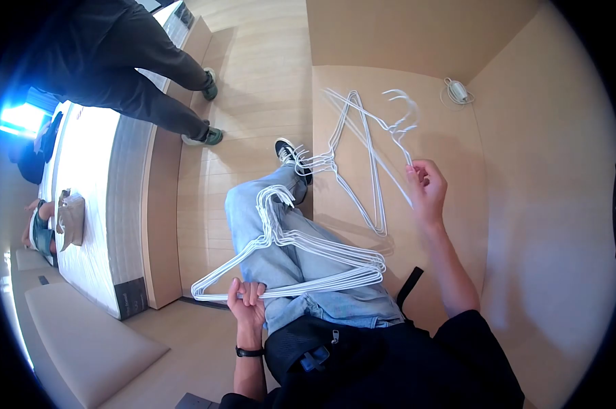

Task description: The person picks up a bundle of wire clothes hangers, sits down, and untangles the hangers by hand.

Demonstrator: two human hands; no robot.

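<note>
My left hand (247,300) is closed around the bottom bars of a stack of white wire hangers (321,244), which lies across my lap with its hooks bunched over my thigh. Out to the right, my right hand (427,187) pinches white wire hangers (400,138) by a sloping shoulder. Their hooks are blurred, and I cannot tell how many there are. Between the two hands, several more white wire hangers (349,184) rest on the wooden surface, their hooks reaching over its edge near my shoe.
A white plug with a coiled cord (458,92) lies at the back of the wooden surface (451,273). Another person in dark trousers (144,88) stands by a bed (110,184) on the left. A paper bag (71,215) sits on the bed, near a further person's arm.
</note>
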